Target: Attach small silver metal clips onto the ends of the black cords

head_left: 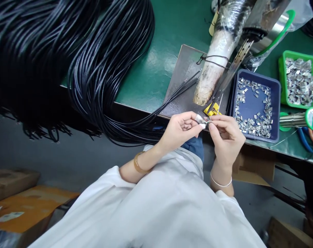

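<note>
Head view: a white top (167, 206) fills the bottom centre, nearest the camera. Just above, mid-frame, the left hand (179, 128), with what looks like pale wrapping on its fingertips, meets the right hand (227, 133); both pinch a small metallic piece (207, 122), mostly hidden between the fingertips. A light, steady grip with close-set fingertips should suit something this small. Beyond, black cables (115, 51) sweep down from the upper left, some ends lying on a dark board (181, 65); best keep the left wrist from snagging them. Right of centre, a dark blue tray (275, 113) holds loose metal clips (254, 126); farther right, a green tray (281, 81) holds more. A soldering iron (243, 51) slants from the upper right; it may be hot, so fingers should stay clear.
</note>
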`<state>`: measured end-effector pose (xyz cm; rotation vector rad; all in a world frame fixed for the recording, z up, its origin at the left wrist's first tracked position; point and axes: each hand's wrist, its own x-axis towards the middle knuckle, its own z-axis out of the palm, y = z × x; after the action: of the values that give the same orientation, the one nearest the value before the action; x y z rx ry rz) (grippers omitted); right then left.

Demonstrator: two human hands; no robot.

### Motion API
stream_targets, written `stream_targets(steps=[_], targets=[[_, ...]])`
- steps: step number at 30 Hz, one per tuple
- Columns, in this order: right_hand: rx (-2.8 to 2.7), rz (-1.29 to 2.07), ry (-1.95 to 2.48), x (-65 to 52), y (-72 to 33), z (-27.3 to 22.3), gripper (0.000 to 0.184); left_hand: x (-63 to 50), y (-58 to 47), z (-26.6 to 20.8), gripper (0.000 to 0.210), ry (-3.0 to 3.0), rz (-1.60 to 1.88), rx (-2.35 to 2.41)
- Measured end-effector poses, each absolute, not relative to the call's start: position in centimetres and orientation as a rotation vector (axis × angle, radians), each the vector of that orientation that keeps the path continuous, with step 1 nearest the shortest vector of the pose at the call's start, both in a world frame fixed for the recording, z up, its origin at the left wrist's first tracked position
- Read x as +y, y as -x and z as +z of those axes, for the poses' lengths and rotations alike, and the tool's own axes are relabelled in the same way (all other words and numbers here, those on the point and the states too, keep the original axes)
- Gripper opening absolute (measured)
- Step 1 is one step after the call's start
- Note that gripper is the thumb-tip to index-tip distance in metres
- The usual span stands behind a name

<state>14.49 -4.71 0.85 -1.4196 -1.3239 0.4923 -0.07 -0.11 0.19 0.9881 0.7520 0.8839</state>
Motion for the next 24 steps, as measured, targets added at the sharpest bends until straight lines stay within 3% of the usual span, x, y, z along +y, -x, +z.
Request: stream_targets(steps=[8, 12, 17, 24], targets=[[-1.295, 0.607, 1.37, -4.9, -14.7, 0.8, 0.003, -0.7, 0.0, -0.4, 0.013, -1.328, 1.029, 0.805], [-1.35, 0.47, 1.392, -5.2, -14.5, 0.7, 0.004, -1.4, 0.0, -0.3, 0.011, -1.596, 1.121, 0.865], [-1.502, 0.034, 1.384, -5.3, -14.0, 0.5, 0.015, -1.1, 0.1, 0.2, 0.026, -1.104, 0.831, 0.698], [-1.427, -0.006, 1.341, -5.2, -14.3, 0.6, 0.02, 0.1, 0.6, 0.6, 0.022, -0.918, 0.83, 0.755]])
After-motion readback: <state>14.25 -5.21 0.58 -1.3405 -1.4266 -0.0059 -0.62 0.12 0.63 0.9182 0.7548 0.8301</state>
